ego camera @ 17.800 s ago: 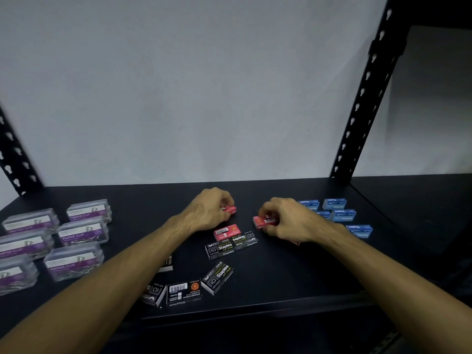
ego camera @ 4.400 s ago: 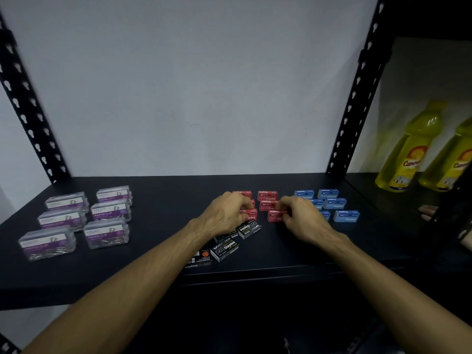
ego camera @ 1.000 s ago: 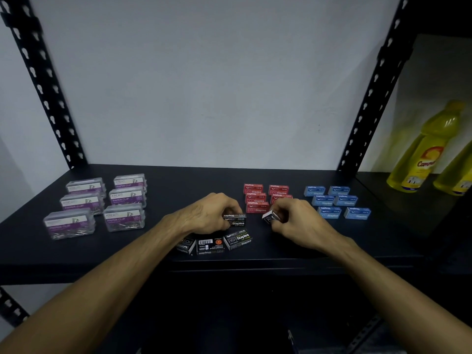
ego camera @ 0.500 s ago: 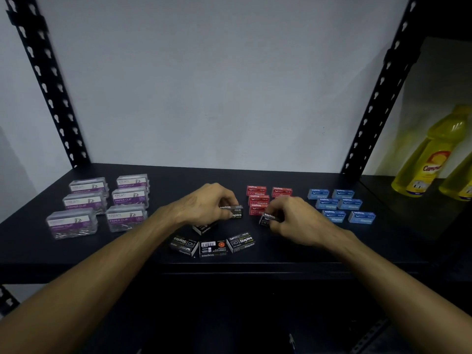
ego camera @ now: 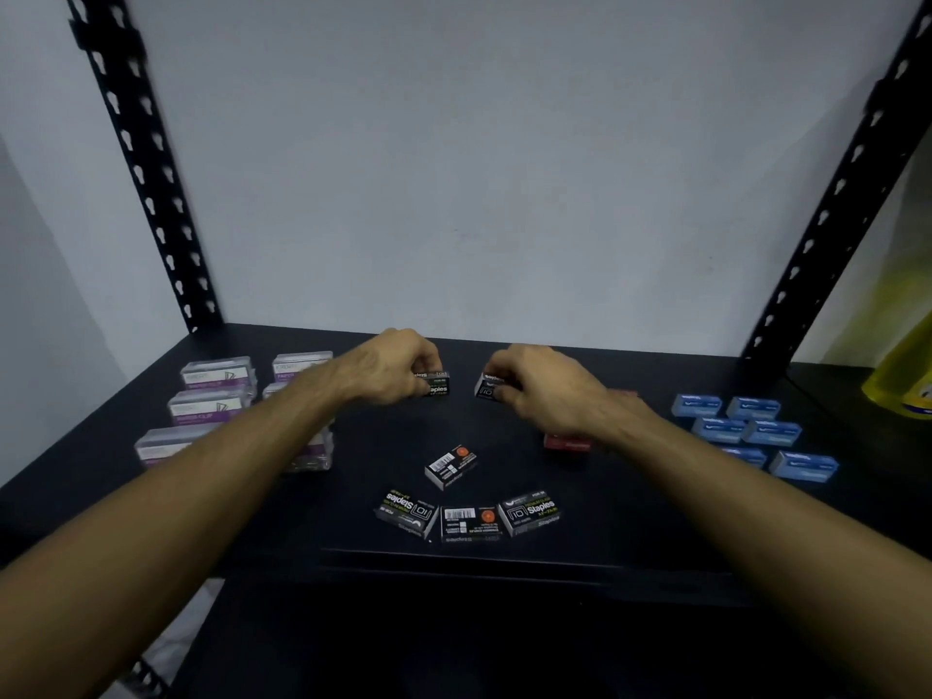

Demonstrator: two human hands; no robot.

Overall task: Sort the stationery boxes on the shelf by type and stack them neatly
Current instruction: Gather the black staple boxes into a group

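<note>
Left hand (ego camera: 391, 368), right hand (ego camera: 542, 391) each grip 1 black staple box (ego camera: 437, 384).

Bare shelf (ego camera: 630, 496) between black staple boxes (ego camera: 471, 517) and blue boxes (ego camera: 746, 431).
</note>
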